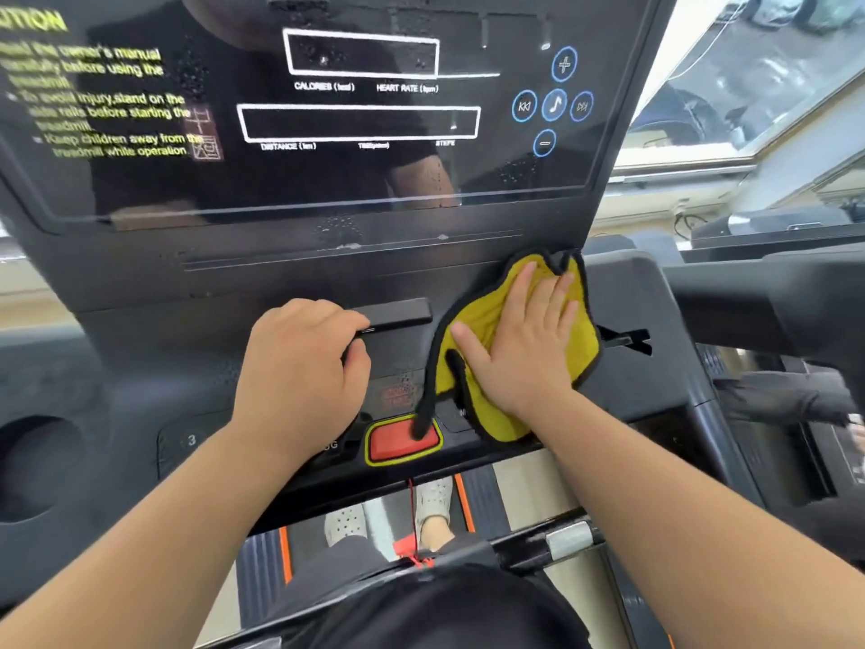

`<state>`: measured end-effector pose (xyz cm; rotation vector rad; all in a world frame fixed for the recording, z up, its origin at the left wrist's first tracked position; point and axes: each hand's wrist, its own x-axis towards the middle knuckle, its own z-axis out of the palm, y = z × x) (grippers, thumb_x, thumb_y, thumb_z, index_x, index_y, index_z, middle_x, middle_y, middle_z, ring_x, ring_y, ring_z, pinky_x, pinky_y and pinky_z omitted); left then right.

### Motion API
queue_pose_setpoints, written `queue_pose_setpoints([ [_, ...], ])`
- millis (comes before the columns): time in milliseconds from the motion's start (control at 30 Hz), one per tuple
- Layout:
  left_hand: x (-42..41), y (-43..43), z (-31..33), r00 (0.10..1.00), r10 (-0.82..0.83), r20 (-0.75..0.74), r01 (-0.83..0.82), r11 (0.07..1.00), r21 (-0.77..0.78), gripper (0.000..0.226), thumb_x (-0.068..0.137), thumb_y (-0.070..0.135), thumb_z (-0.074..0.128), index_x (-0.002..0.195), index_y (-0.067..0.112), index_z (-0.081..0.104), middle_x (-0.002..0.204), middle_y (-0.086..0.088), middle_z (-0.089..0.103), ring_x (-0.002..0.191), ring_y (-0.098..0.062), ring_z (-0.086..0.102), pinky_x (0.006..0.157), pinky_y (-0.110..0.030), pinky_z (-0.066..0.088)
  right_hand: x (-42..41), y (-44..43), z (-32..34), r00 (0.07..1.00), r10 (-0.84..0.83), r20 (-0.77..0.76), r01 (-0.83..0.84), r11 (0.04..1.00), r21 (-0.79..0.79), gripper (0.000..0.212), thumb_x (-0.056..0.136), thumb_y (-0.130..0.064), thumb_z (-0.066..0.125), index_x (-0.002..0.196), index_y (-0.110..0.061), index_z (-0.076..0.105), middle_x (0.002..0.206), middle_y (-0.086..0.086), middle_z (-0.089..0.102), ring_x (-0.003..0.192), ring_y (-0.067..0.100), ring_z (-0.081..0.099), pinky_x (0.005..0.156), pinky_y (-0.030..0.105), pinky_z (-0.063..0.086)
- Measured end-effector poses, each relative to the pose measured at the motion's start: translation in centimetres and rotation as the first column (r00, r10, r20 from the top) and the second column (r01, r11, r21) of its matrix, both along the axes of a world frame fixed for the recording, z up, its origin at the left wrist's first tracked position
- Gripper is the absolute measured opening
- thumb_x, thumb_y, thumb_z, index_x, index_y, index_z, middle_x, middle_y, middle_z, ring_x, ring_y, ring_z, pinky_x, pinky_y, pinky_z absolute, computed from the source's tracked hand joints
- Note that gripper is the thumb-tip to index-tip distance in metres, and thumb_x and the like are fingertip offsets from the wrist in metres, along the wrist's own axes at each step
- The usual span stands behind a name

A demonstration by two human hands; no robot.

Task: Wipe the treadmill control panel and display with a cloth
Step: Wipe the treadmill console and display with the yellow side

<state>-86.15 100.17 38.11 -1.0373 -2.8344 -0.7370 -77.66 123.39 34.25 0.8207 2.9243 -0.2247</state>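
Hands worked low on the console, both close to the red stop button (pixel 403 441) at its front edge. The right hand (pixel 524 348) lay open and flat, fingers spread, pressing the yellow cloth (pixel 496 320) against the control panel (pixel 262 283) just up and to the right of that button; a dark-trimmed corner of the cloth trailed down onto the button itself. The left hand (pixel 299 372) sat up and to the left of the button, fingers curled loosely around a small dark bar (pixel 398 313), apparently bracing rather than wiping. The cloth's long axis ran from the button's right side diagonally up toward the panel's right corner, so the right hand was plainly the working one. The display (pixel 327 110) rose well above the button, a wide glossy screen with its long side running left to right, speckled with droplets that suggested it was not yet wiped. From the cloth, the unwiped screen lay straight up and to the left, with open panel between. Room was tighter to the right of the button, where the console edge and handrail (pixel 749 297) stood near, and the button itself risked a press on any downward stroke.
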Motion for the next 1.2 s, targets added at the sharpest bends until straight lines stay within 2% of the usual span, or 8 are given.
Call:
queue_pose_setpoints([
  [133,0.1,0.3,0.1,1.000,0.003,-0.013,-0.004,1.000,-0.013,0.028,0.084,0.019,0.057,0.097,0.007,0.078,0.084,-0.007,0.075,0.081,-0.034,0.067,0.075,-0.043,0.054,-0.5,-2.4,-0.3,0.999,0.043,-0.013,-0.043,0.999,0.013,0.095,0.095,-0.069,0.011,0.159,-0.002,-0.014,0.167,0.032,0.003,0.155,0.048,-0.014,0.125,0.062,-0.003],
  [367,-0.1,1.2,0.0,0.998,-0.004,-0.064,-0.007,0.987,-0.163,0.037,0.082,0.029,0.052,0.099,0.008,0.077,0.073,-0.005,0.055,0.072,-0.034,0.054,0.062,-0.039,0.044,6.1,-0.9,-0.7,0.897,0.441,0.034,-0.442,0.897,0.028,0.069,0.107,-0.053,0.017,0.165,-0.017,0.009,0.173,0.010,0.010,0.160,0.030,-0.006,0.128,0.055,0.008],
  [467,-0.1,1.3,0.0,0.997,-0.004,-0.077,-0.010,0.983,-0.185,0.036,0.082,0.031,0.052,0.097,0.009,0.077,0.073,-0.004,0.052,0.072,-0.033,0.052,0.063,-0.037,0.040,7.9,1.6,-0.6,0.920,0.391,0.021,-0.391,0.919,0.045,0.077,0.104,-0.061,0.015,0.164,-0.013,0.011,0.172,0.012,0.016,0.160,0.030,-0.003,0.127,0.051,0.004],
  [600,0.0,1.2,-0.1,0.998,-0.022,-0.061,0.009,0.978,-0.210,0.041,0.083,0.034,0.050,0.103,0.009,0.076,0.078,-0.005,0.054,0.075,-0.033,0.054,0.064,-0.039,0.044,5.7,3.0,-0.3,0.983,0.180,0.043,-0.182,0.983,0.034,0.112,0.087,-0.087,0.023,0.163,-0.010,-0.007,0.172,0.013,-0.001,0.158,0.029,-0.014,0.129,0.051,-0.001],
  [700,0.2,0.8,-0.3,0.998,-0.029,-0.057,0.018,0.981,-0.195,0.046,0.083,0.034,0.047,0.109,0.009,0.075,0.085,-0.005,0.059,0.082,-0.034,0.056,0.066,-0.041,0.047,2.6,2.1,0.0,0.997,0.073,0.036,-0.073,0.997,0.018,0.120,0.082,-0.093,0.022,0.161,-0.011,-0.016,0.171,0.021,-0.004,0.157,0.037,-0.015,0.128,0.056,-0.002],
  [833,0.4,0.6,-0.5,0.999,-0.027,-0.041,0.020,0.987,-0.162,0.052,0.084,0.034,0.043,0.116,0.008,0.074,0.093,-0.006,0.062,0.090,-0.036,0.058,0.071,-0.044,0.050,0.4,-1.7,0.1,0.984,0.179,-0.001,-0.178,0.983,0.031,0.099,0.096,-0.076,0.023,0.163,-0.011,-0.010,0.170,0.026,-0.004,0.156,0.043,-0.016,0.127,0.060,0.000],
  [1033,0.3,0.6,-0.6,0.999,-0.031,-0.043,0.025,0.989,-0.143,0.052,0.084,0.033,0.041,0.117,0.009,0.074,0.094,-0.006,0.061,0.091,-0.036,0.058,0.070,-0.045,0.051,5.0,-2.8,-0.3,0.873,0.487,0.005,-0.487,0.873,0.011,0.066,0.107,-0.053,0.020,0.165,-0.025,0.006,0.173,0.002,0.003,0.160,0.027,-0.006,0.128,0.054,0.006],
  [1200,0.2,0.2,-0.9,0.997,-0.048,-0.065,0.038,0.989,-0.140,0.052,0.083,0.031,0.042,0.117,0.010,0.074,0.095,-0.005,0.062,0.091,-0.036,0.058,0.069,-0.043,0.049,8.4,1.7,-0.7,0.910,0.412,0.048,-0.413,0.911,0.012,0.069,0.104,-0.061,0.014,0.164,-0.030,-0.001,0.173,0.002,0.003,0.160,0.025,-0.005,0.127,0.055,0.011],
])
